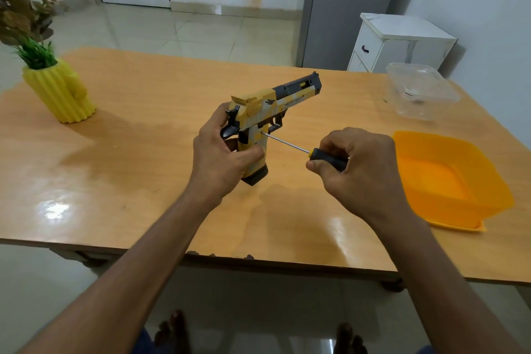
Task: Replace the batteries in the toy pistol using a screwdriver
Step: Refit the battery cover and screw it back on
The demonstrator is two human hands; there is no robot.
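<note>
A broad wooden table (143,152) fills the room's middle, and the person stands at its near edge. On the right sits an orange tub (448,178), with a clear plastic container (419,89) behind it; far left, a yellow ribbed vase (57,92) holding greenery. Now the action: the left hand (218,155) wraps the grip of the yellow-and-grey toy pistol (270,106), holding it up above the tabletop, barrel pointing away to the right. The right hand (359,164) is curled tight around the screwdriver (316,154) (black handle, thin steel shaft), its tip touching the side of the grip.
</note>
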